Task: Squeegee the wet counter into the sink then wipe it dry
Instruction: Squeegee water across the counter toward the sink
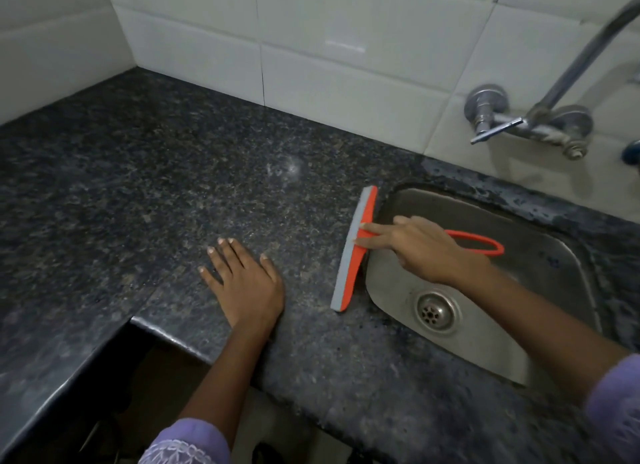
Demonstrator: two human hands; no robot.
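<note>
A dark speckled counter (173,173) runs along a white tiled wall (311,48) and turns a corner at the left. Set into its right part is a steel sink (540,273) with a round drain (435,311), and a metal tap (526,124) sticks out of the wall above it. The left hand (242,283) lies flat and released on the counter, fingers spread. The right hand (422,249) grips the orange squeegee (353,249) by its handle, index finger stretched toward the blade. The blade rests on the counter right at the sink's left edge, the looped handle reaching over the basin.
</note>
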